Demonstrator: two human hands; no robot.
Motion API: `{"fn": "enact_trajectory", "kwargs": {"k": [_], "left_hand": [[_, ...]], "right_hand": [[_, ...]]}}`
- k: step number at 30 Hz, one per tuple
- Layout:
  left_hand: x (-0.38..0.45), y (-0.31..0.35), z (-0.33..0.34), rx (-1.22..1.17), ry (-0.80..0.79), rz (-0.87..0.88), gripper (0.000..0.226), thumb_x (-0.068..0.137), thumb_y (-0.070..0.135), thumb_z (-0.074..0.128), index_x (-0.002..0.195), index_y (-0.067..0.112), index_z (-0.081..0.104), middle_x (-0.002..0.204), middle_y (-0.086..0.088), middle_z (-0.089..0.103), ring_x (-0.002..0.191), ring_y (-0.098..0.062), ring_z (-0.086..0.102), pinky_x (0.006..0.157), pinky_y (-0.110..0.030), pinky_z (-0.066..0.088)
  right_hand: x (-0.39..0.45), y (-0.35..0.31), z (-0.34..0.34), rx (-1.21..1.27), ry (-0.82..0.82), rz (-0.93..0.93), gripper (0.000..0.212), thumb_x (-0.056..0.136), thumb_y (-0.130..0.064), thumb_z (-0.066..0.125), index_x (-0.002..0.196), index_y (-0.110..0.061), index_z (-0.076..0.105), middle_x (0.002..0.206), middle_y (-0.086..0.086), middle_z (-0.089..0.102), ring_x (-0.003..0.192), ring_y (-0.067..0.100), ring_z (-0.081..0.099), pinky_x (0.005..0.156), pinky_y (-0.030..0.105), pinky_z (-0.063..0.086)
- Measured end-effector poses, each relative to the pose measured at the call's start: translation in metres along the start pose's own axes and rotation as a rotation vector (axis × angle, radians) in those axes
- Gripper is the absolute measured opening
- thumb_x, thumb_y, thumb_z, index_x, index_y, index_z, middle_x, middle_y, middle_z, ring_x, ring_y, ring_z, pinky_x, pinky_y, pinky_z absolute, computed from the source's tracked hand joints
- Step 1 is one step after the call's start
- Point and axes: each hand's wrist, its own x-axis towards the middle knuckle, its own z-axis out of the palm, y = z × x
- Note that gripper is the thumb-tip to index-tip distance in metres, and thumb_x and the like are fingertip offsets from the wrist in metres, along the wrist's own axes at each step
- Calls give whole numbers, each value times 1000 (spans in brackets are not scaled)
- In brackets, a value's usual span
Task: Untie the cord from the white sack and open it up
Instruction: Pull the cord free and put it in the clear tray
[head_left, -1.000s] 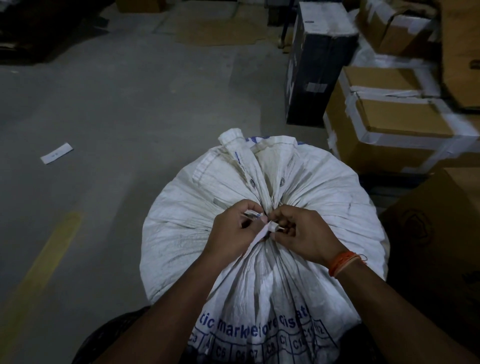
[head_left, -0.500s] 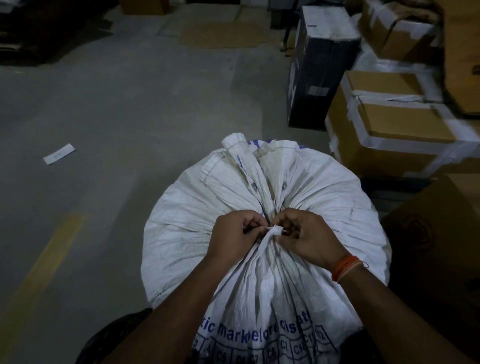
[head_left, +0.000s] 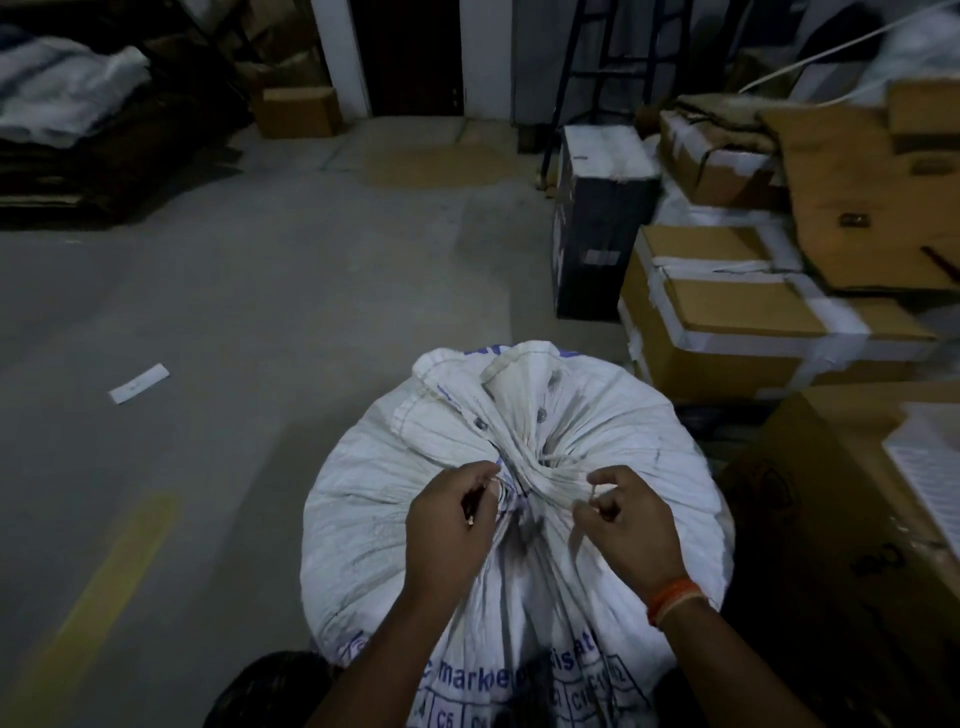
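Low in the centre of the frame sat a bulging white woven plastic sack (head_left: 519, 467) with blue printed lettering along its lower edge, its mouth gathered into a pleated neck that pointed toward the top of the picture. At that neck the fabric was bunched tight, and a thin pale cord (head_left: 582, 491) ran across the gathers toward the right; the knot itself was too small and dim to make out. The left hand (head_left: 449, 512) lay on the sack just left of the neck, fingers curled inward with thumb and forefinger pinched together at the edge of the gathers; whether they held cord or only fabric could not be told. The right hand (head_left: 623, 512) lay just right of the neck, fingers bent and partly closed, with the cord passing under its fingertips. An orange thread band (head_left: 672, 603) circled the right wrist. Both hands touched the sack and sat apart from each other, one on each side of the bunched neck. Grey concrete floor (head_left: 260, 312) filled the left half of the frame, with a small white paper strip (head_left: 138, 383) lying at mid-left and a faded yellow painted line (head_left: 98, 597) at lower left. Brown cardboard cartons bound with white tape (head_left: 753, 317) were stacked at the right, beside a black box (head_left: 592, 239).
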Motion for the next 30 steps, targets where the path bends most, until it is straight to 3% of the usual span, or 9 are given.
{"fn": "enact_trajectory", "kwargs": {"k": [3, 8, 12, 14, 19, 22, 24, 26, 30], "left_hand": [[1, 19, 6, 32, -24, 135, 21, 97, 16, 67, 114, 24, 75, 98, 9, 70, 89, -5, 67, 79, -23, 56], [22, 23, 36, 202, -236, 249, 31, 88, 6, 65, 110, 23, 78, 125, -1, 70, 117, -25, 62, 102, -21, 41], [48, 21, 62, 336, -520, 196, 36, 93, 8, 62, 123, 21, 77, 152, -13, 54, 137, -33, 48, 115, -18, 24], [62, 22, 71, 376, -632, 189, 36, 95, 17, 60, 126, 23, 75, 149, -14, 57, 138, -33, 51, 122, -27, 29], [81, 48, 74, 456, -788, 286, 37, 96, 13, 59, 129, 21, 74, 135, -7, 71, 124, -26, 66, 115, -29, 42], [85, 73, 70, 403, -771, 353, 45, 92, 0, 60, 126, 26, 76, 126, -3, 76, 117, -23, 70, 108, -31, 49], [89, 94, 69, 356, -760, 404, 43, 93, -2, 63, 124, 25, 76, 120, -3, 79, 111, -20, 73, 101, -20, 50], [93, 118, 72, 296, -734, 464, 38, 92, 0, 66, 121, 23, 78, 112, -1, 81, 104, -18, 75, 90, -10, 47], [98, 179, 86, 227, -691, 641, 25, 92, 17, 74, 115, 24, 81, 112, -1, 81, 103, -17, 74, 89, -16, 46]], "right_hand": [[-13, 1, -22, 59, 48, 69, 31, 78, -16, 82, 99, -25, 60, 62, -1, 70, 67, 2, 65, 63, 21, 45], [-39, 10, -56, 98, 83, 117, 14, 76, -12, 83, 74, -22, 72, 68, -4, 73, 66, 6, 69, 67, 36, 58], [-58, 12, -80, 165, 168, 117, 17, 79, -3, 80, 70, -15, 72, 59, 6, 68, 50, 3, 59, 54, 18, 48], [-65, 16, -93, 196, 218, 113, 16, 80, -4, 80, 73, -17, 74, 61, 4, 67, 53, 5, 59, 54, 19, 48], [-74, 23, -118, 227, 274, 145, 10, 83, -9, 80, 79, -17, 76, 83, 9, 77, 70, 14, 68, 64, 28, 55], [-72, 23, -133, 199, 301, 170, 8, 84, -11, 79, 81, -18, 77, 79, -4, 78, 75, 9, 73, 66, 21, 56], [-70, 21, -146, 147, 300, 176, 7, 84, -13, 79, 80, -19, 77, 75, -8, 78, 74, 5, 73, 68, 27, 59], [-67, 15, -164, 70, 304, 161, 9, 83, -16, 78, 77, -22, 77, 71, -11, 76, 69, 0, 71, 67, 29, 58], [-64, 2, -212, -75, 363, 153, 10, 82, -20, 75, 74, -27, 77, 69, -10, 76, 68, -1, 69, 66, 24, 53]]}}
